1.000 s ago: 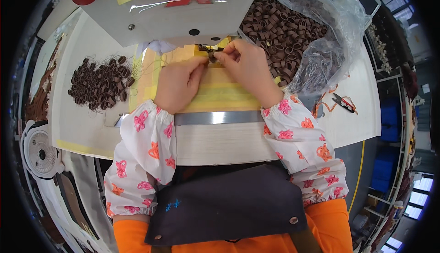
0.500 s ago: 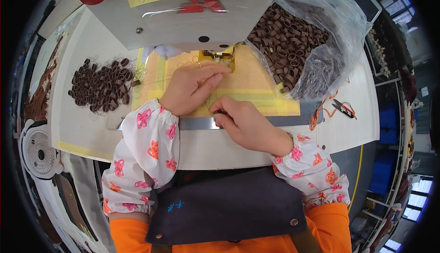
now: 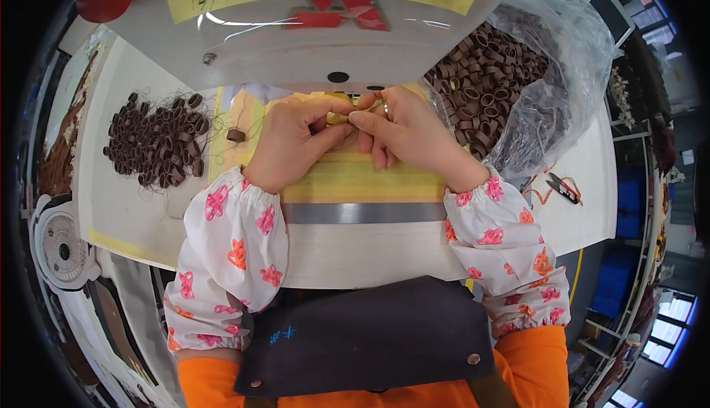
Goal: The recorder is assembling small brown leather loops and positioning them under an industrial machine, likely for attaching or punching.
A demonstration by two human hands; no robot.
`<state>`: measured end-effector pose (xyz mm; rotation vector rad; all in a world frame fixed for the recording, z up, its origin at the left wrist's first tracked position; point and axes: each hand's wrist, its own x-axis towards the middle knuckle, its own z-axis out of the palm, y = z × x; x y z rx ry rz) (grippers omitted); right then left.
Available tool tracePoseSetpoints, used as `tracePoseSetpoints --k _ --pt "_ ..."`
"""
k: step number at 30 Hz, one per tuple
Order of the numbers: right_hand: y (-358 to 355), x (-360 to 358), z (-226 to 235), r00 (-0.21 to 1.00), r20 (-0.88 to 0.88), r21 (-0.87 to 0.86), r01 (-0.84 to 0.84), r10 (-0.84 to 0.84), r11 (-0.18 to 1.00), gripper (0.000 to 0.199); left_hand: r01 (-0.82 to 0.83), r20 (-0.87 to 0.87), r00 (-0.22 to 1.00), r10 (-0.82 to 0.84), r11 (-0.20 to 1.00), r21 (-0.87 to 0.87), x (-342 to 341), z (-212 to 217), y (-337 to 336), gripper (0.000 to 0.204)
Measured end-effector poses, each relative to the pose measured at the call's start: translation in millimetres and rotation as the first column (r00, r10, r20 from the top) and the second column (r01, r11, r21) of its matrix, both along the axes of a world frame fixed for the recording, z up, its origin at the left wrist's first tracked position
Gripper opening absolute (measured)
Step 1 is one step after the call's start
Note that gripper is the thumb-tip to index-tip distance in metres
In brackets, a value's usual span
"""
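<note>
My left hand [image 3: 296,142] and my right hand [image 3: 403,131] meet under the white sewing machine head [image 3: 325,38], over a yellow-taped patch of the table [image 3: 347,182]. Both pinch one small tan piece [image 3: 339,117] between thumb and fingertips. A ring shows on a finger of my right hand. A single brown loop [image 3: 237,135] lies just left of my left hand.
A heap of brown band loops [image 3: 159,149] lies at the left on the white table [image 3: 133,208]. A clear plastic bag [image 3: 547,90] full of the same loops sits at the right. Small snips [image 3: 560,185] lie beyond it. A fan [image 3: 63,249] stands low left.
My right hand has come back up from the table's front edge to join the left hand under the machine head, and both now pinch the tan piece.
</note>
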<state>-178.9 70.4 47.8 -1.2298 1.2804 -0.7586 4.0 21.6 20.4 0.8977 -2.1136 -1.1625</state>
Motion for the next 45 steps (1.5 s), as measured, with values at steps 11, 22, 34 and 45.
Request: tracePoseSetpoints --k 11,22,34,45 --pt "2 4 -26 0.848 -0.31 -0.741 0.067 -0.429 0.668 0.008 -0.256 0.168 0.954 0.25 0.966 0.019 -18 5 -3 0.028" --pt "-2 4 -28 0.828 -0.342 -0.744 0.051 -0.444 0.667 0.007 -0.302 0.249 0.93 0.272 0.949 0.089 -19 14 -3 0.038" --pt "-1 4 -23 0.82 -0.383 -0.73 0.012 -0.425 0.683 0.007 -0.166 0.118 0.978 0.175 0.983 -0.082 -12 -9 -13 0.015" --pt "-4 1 -27 0.785 -0.456 -0.705 -0.031 -0.42 0.708 0.012 -0.18 0.082 0.979 0.187 0.98 -0.09 -13 -14 -16 0.018"
